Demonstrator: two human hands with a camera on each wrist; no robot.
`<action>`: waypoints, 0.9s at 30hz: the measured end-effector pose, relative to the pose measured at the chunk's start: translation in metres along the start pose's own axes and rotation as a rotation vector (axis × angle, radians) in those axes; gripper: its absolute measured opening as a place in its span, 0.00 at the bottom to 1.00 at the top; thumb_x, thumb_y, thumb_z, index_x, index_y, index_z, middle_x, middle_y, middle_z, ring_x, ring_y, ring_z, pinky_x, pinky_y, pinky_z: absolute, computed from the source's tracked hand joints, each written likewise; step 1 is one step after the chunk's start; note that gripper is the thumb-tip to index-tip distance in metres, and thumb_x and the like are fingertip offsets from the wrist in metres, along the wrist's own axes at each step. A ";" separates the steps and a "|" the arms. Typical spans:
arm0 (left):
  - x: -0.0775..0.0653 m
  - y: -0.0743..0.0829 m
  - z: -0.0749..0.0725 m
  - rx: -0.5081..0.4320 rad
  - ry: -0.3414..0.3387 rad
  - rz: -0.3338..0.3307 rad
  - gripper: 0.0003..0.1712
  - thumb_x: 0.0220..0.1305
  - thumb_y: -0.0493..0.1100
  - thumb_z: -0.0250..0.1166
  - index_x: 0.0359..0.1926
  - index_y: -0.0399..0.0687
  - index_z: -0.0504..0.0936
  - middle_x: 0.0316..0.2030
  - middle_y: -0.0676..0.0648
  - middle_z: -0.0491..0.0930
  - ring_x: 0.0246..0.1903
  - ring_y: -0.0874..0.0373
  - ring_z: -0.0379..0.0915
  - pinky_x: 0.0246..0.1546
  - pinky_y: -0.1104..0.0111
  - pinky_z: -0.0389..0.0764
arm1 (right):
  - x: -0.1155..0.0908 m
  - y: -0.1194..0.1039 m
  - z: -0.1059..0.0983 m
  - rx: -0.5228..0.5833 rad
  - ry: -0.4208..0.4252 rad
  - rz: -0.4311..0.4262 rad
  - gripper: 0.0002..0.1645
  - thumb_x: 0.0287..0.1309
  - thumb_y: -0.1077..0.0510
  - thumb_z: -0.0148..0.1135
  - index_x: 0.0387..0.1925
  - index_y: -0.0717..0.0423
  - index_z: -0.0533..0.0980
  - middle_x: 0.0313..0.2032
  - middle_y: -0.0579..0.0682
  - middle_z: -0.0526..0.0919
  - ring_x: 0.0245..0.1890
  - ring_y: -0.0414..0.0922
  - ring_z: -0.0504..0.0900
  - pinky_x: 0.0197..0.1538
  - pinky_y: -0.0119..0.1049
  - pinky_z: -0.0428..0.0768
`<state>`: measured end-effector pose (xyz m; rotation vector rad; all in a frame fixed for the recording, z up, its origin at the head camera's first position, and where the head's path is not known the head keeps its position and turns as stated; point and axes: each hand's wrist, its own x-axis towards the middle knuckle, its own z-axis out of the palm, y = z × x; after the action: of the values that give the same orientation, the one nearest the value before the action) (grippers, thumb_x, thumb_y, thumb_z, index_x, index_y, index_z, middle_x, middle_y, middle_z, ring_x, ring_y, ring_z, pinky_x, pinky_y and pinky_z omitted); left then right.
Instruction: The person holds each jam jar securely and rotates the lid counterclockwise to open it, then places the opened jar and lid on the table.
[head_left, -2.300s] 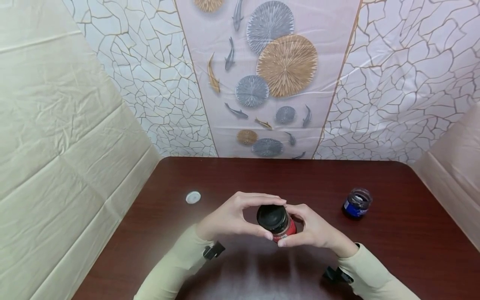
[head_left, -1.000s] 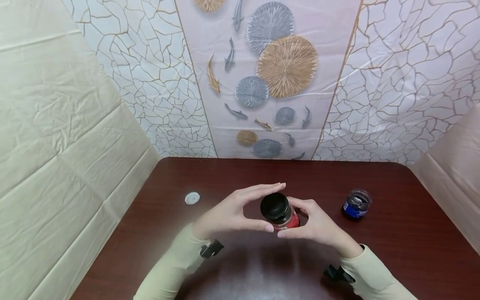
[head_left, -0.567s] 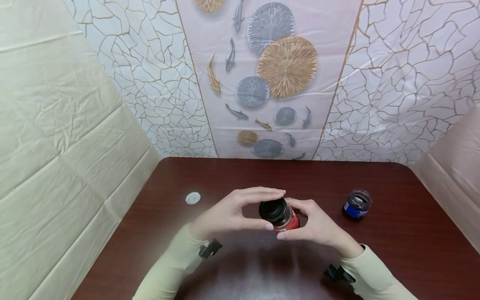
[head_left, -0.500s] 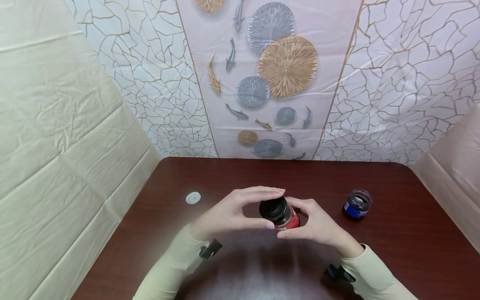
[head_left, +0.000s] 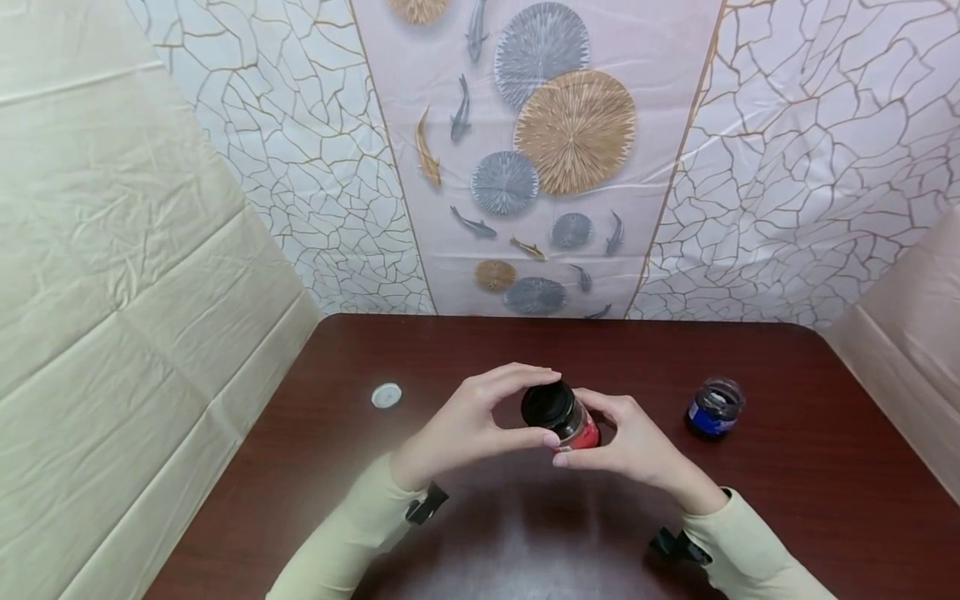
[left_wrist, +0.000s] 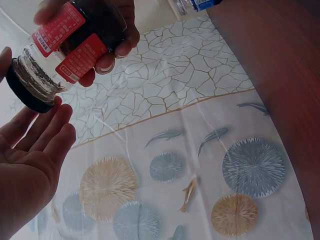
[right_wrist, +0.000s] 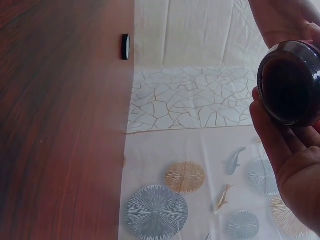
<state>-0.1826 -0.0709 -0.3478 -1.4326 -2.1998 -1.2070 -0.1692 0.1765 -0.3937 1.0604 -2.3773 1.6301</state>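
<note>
Your left hand [head_left: 468, 427] pinched the black lid [head_left: 546, 406], thumb at its near edge and fingers along its far edge; I could not tell whether every fingertip touched. Your right hand [head_left: 637, 447] was clamped round the red-labelled jar [head_left: 585, 435] beneath that lid, its fingers covering part of the label, whose print was too small to read. The jar sat between both sets of fingers, off the worktop [head_left: 525, 554], tilted with its lid toward your left fingers. In the right wrist view its dark base hid the lid, and the frame edge cut into it. Well left of your left fingers lay a pale disc [head_left: 386, 395]; well right of your right fingers stood a blue-labelled jar [head_left: 714, 408], cropped in the left wrist view, its contents hard to make out.
</note>
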 end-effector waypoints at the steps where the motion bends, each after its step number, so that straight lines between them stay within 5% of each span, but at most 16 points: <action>1: 0.000 0.000 0.000 0.001 -0.008 -0.003 0.37 0.54 0.46 0.80 0.64 0.48 0.78 0.58 0.52 0.79 0.60 0.63 0.73 0.61 0.69 0.74 | 0.000 0.000 0.000 0.000 -0.002 0.000 0.35 0.48 0.60 0.80 0.60 0.50 0.78 0.47 0.45 0.87 0.41 0.43 0.85 0.43 0.34 0.83; 9: 0.001 0.000 -0.010 -0.045 -0.153 0.004 0.46 0.56 0.47 0.78 0.73 0.51 0.68 0.70 0.53 0.67 0.70 0.61 0.62 0.69 0.64 0.65 | -0.002 0.002 0.000 0.018 -0.039 -0.002 0.35 0.47 0.59 0.81 0.59 0.46 0.78 0.47 0.44 0.86 0.43 0.43 0.85 0.46 0.34 0.83; 16: 0.000 0.003 -0.017 -0.115 -0.246 0.067 0.39 0.62 0.44 0.74 0.72 0.49 0.70 0.70 0.55 0.68 0.69 0.62 0.63 0.68 0.65 0.67 | -0.005 0.004 0.002 0.013 -0.093 -0.043 0.35 0.47 0.59 0.81 0.59 0.46 0.78 0.48 0.44 0.86 0.45 0.43 0.84 0.49 0.36 0.82; 21: 0.001 0.004 -0.018 -0.126 -0.244 0.138 0.32 0.62 0.39 0.73 0.66 0.41 0.76 0.66 0.48 0.74 0.67 0.60 0.68 0.65 0.65 0.72 | -0.005 0.003 0.001 -0.027 -0.093 -0.062 0.37 0.46 0.57 0.81 0.60 0.46 0.77 0.49 0.43 0.86 0.47 0.43 0.84 0.51 0.35 0.81; 27: 0.000 0.004 -0.015 -0.102 -0.186 0.124 0.32 0.60 0.41 0.75 0.65 0.43 0.78 0.64 0.49 0.76 0.64 0.62 0.70 0.64 0.66 0.72 | -0.005 0.001 0.002 -0.013 -0.091 -0.034 0.37 0.47 0.57 0.81 0.61 0.43 0.77 0.50 0.42 0.86 0.47 0.43 0.84 0.52 0.36 0.82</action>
<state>-0.1823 -0.0816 -0.3361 -1.7596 -2.1545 -1.2026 -0.1657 0.1778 -0.3972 1.1909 -2.4072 1.5862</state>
